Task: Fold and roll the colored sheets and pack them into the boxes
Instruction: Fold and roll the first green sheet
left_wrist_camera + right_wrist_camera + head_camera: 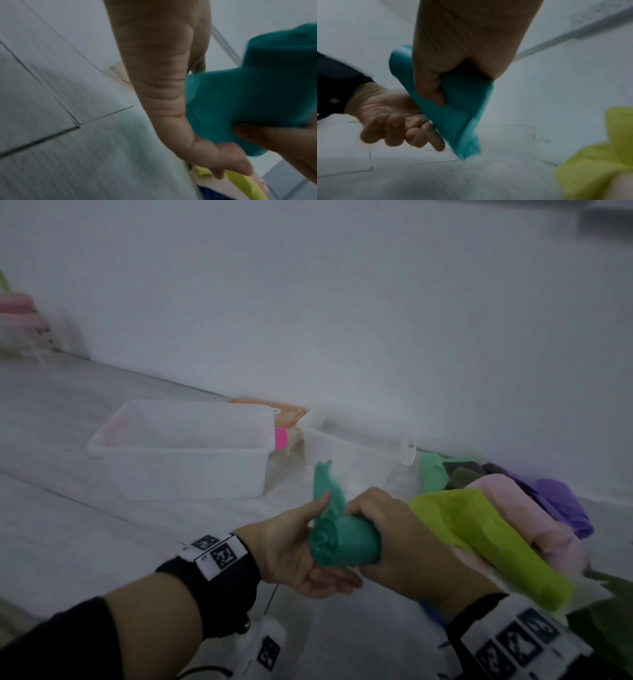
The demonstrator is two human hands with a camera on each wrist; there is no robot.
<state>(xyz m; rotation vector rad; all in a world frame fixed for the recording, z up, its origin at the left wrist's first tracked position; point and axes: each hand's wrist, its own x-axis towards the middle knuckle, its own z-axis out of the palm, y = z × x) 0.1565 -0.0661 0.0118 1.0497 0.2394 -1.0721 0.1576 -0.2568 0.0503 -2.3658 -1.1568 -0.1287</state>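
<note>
Both hands meet in the air above a pale plank floor (85, 508), working a teal sheet (344, 546) that is mostly wound into a thick roll, its spiral end facing the head camera and a loose tail standing up from the top. The right hand (394, 546) wraps round the roll from the right, fingers curled over it and thumb pressed into its side, as the right wrist view shows plainly. The left hand (294, 556) cups the roll's near end from below, its thumb lying up along the loose tail; its fingers (412, 134) hang loosely bent under the roll, and whether they actually press the sheet is hard to tell through the blur. Beyond the hands two clear boxes stand on the floor near the wall: the left box (178, 450) is the larger and shows a faint pink shape inside, the right box (359, 446) sits just behind the teal tail. Between the boxes lies something orange and bright pink, too blurred to name. To the right of the hands a pile of sheets lies on the floor, with a lime sheet (489, 546) on top, a pale pink sheet (534, 508) under it, and a purple sheet (561, 501) farther back.
</note>
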